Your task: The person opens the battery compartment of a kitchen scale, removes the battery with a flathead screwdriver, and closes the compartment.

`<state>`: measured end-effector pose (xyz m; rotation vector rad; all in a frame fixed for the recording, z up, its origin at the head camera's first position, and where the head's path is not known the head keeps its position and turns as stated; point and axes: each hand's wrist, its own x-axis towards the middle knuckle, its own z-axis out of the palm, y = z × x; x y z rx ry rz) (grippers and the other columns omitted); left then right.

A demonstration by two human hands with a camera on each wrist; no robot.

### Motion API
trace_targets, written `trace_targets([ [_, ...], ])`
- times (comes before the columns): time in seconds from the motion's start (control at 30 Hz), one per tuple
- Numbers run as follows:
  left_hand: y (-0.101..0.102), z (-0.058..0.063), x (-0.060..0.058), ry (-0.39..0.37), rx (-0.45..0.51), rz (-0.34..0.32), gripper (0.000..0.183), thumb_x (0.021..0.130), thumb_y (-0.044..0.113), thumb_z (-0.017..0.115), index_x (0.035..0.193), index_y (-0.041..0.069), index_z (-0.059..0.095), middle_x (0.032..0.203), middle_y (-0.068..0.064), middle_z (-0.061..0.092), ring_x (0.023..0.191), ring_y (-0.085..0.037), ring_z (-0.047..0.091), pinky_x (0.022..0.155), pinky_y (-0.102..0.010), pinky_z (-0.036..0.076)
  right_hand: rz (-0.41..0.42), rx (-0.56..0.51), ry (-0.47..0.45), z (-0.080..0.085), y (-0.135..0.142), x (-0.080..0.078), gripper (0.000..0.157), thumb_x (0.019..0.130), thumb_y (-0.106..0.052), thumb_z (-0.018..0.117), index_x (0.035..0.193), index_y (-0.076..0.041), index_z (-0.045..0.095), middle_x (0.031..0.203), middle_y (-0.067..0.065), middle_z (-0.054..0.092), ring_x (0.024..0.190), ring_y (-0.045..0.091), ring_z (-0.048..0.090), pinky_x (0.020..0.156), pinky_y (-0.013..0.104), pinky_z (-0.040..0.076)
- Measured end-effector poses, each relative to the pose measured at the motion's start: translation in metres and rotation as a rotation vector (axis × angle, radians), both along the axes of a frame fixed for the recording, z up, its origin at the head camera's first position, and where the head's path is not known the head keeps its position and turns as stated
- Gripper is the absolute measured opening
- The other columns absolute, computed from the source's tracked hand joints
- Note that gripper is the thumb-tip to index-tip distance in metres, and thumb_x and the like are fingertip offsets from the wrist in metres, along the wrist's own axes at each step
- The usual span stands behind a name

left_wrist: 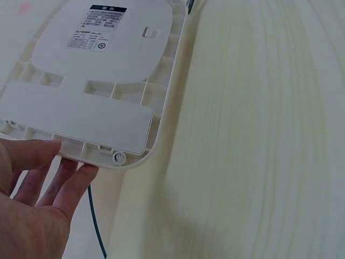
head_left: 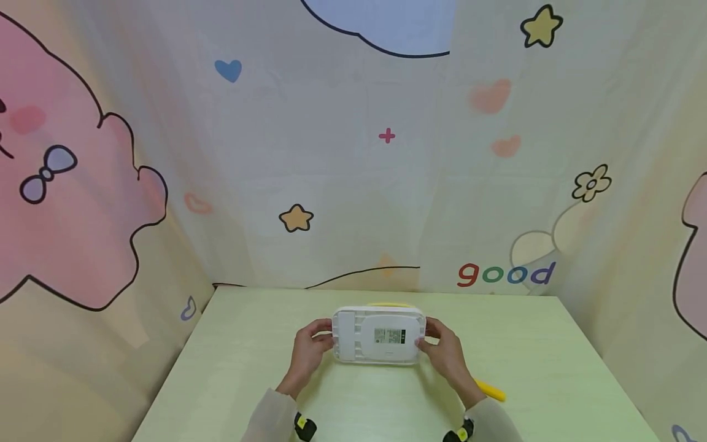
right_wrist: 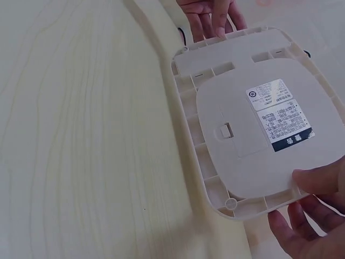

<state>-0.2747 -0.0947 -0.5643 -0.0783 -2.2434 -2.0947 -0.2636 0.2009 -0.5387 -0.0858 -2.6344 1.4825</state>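
Note:
A flat white kitchen scale (head_left: 345,334) is held up on edge, its ribbed underside facing me. That underside carries a printed label (left_wrist: 99,24) and, in the right wrist view, a small battery-cover latch (right_wrist: 226,130). My left hand (head_left: 309,351) grips one short end, thumb on the underside rim and fingers behind. At the opposite short end my right hand (head_left: 444,350) pinches the edge, its thumb (right_wrist: 318,181) pressed on the underside and its fingers curled below. The scale's top face is turned away and hidden.
A yellow stick-like thing (head_left: 491,390) lies on the pale table (head_left: 552,356) beside the right forearm, partly covered by it. Another yellow edge (head_left: 392,304) shows behind the scale. A printed cloth (head_left: 342,153) hangs at the back and both sides.

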Motion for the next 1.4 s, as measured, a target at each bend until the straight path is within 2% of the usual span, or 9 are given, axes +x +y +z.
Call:
trace_targets([
  [0.13,0.000,-0.001,0.000,0.011,-0.008,0.008,0.032,0.083,-0.009,0.067,0.114,0.003,0.068,0.114,-0.017,0.068,0.099,-0.025,0.069,0.080,-0.029,0.059,-0.011,-0.044,0.007,-0.002,0.000,0.000,0.050,0.085,0.000,0.071,0.132,-0.003,0.057,0.125,0.018,0.065,0.116,0.034,0.059,0.097,0.046,0.054],
  [0.27,0.001,-0.005,-0.001,0.011,-0.041,0.028,0.028,0.082,-0.010,0.067,0.107,0.003,0.069,0.110,-0.015,0.070,0.097,-0.022,0.070,0.078,-0.029,0.060,-0.020,-0.040,0.013,-0.004,-0.001,0.001,0.050,0.083,0.001,0.072,0.131,-0.004,0.057,0.126,0.017,0.064,0.117,0.034,0.059,0.096,0.046,0.054],
  [0.47,0.002,-0.006,-0.002,-0.033,-0.062,0.051,0.023,0.083,-0.008,0.069,0.101,0.005,0.070,0.109,-0.011,0.071,0.102,-0.024,0.068,0.079,-0.031,0.060,-0.030,-0.029,0.046,-0.008,-0.001,0.001,0.045,0.081,0.005,0.073,0.123,-0.006,0.062,0.120,0.016,0.067,0.114,0.033,0.061,0.091,0.042,0.057],
  [0.7,0.002,-0.011,-0.002,-0.003,-0.046,0.023,0.020,0.085,-0.007,0.068,0.104,-0.001,0.073,0.112,-0.016,0.071,0.112,-0.029,0.066,0.085,-0.031,0.059,-0.012,-0.086,0.087,-0.013,0.000,0.003,0.036,0.080,0.013,0.070,0.112,-0.005,0.067,0.116,0.016,0.070,0.110,0.034,0.066,0.080,0.030,0.061],
  [0.87,0.002,-0.011,0.001,0.007,-0.022,0.001,0.020,0.086,-0.009,0.065,0.104,-0.005,0.072,0.122,-0.022,0.066,0.118,-0.034,0.063,0.087,-0.027,0.058,-0.003,-0.099,0.084,-0.018,0.001,0.004,0.038,0.079,0.015,0.070,0.113,-0.002,0.067,0.118,0.019,0.068,0.110,0.038,0.067,0.080,0.033,0.061],
  [1.03,0.003,-0.012,0.003,-0.001,-0.090,0.031,0.020,0.086,-0.008,0.067,0.102,0.000,0.075,0.116,-0.021,0.069,0.105,-0.031,0.069,0.079,-0.028,0.060,-0.005,-0.029,0.096,-0.019,0.002,0.006,0.038,0.078,0.012,0.073,0.111,-0.006,0.067,0.114,0.023,0.070,0.100,0.037,0.071,0.077,0.037,0.061],
  [1.07,0.003,-0.016,0.001,-0.006,-0.100,0.040,0.020,0.085,-0.007,0.068,0.102,0.002,0.075,0.113,-0.019,0.071,0.101,-0.029,0.070,0.078,-0.027,0.060,-0.009,-0.012,0.098,-0.019,0.002,0.007,0.038,0.077,0.010,0.074,0.111,-0.007,0.067,0.113,0.024,0.070,0.097,0.036,0.072,0.076,0.038,0.061],
  [1.2,0.003,-0.016,0.003,-0.025,-0.101,0.042,0.025,0.086,-0.004,0.068,0.110,-0.001,0.072,0.112,-0.021,0.071,0.102,-0.031,0.070,0.078,-0.028,0.060,-0.010,0.018,0.082,-0.019,0.003,0.007,0.038,0.078,0.009,0.072,0.111,-0.009,0.067,0.112,0.025,0.071,0.091,0.033,0.073,0.074,0.037,0.062],
  [1.4,0.002,-0.017,0.006,-0.075,-0.140,0.044,0.029,0.089,-0.005,0.063,0.118,-0.004,0.068,0.117,-0.023,0.069,0.108,-0.031,0.068,0.082,-0.026,0.059,0.029,0.011,0.016,-0.024,0.004,0.010,0.040,0.081,0.014,0.064,0.115,-0.007,0.066,0.115,0.023,0.070,0.098,0.032,0.071,0.079,0.036,0.061],
])
